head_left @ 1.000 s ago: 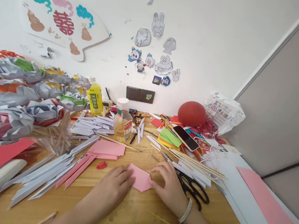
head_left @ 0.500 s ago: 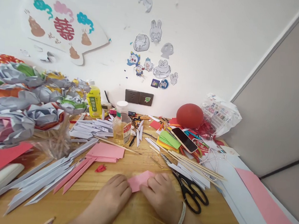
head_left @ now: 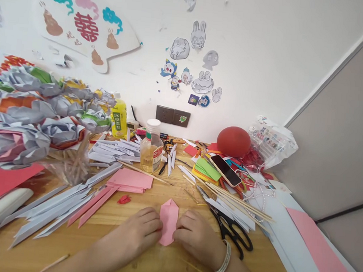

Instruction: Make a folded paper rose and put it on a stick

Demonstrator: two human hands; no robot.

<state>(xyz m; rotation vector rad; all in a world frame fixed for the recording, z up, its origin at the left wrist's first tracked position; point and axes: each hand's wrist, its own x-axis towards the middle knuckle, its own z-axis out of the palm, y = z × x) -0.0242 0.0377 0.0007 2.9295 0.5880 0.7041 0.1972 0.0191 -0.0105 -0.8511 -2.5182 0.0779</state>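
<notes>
A small folded piece of pink paper [head_left: 168, 221] lies upright-long in front of me, pointed at its far and near ends. My left hand [head_left: 147, 227] grips its left edge with curled fingers. On the opposite edge, my right hand [head_left: 190, 232] pinches the paper; a beaded bracelet circles that wrist. Beyond my left hand are a stack of pink paper sheets [head_left: 131, 179], folded pink strips [head_left: 97, 207] and a crumpled red scrap [head_left: 124, 199]. Black-handled scissors [head_left: 234, 234] lie close to the right of my right hand.
Folded white strips [head_left: 57, 214] spread at left, below paper flowers [head_left: 19, 138]. A bottle of liquid [head_left: 151, 152] stands mid-table. A phone [head_left: 226, 170] rests on coloured paper, near thin wooden sticks [head_left: 236, 200] and a red balloon [head_left: 233, 141]. Large sheets [head_left: 289, 243] line the right side.
The pink paper has turned from slanting sideways to pointing away from me. My hands have moved to its two sides, and the camera view has shifted slightly.
</notes>
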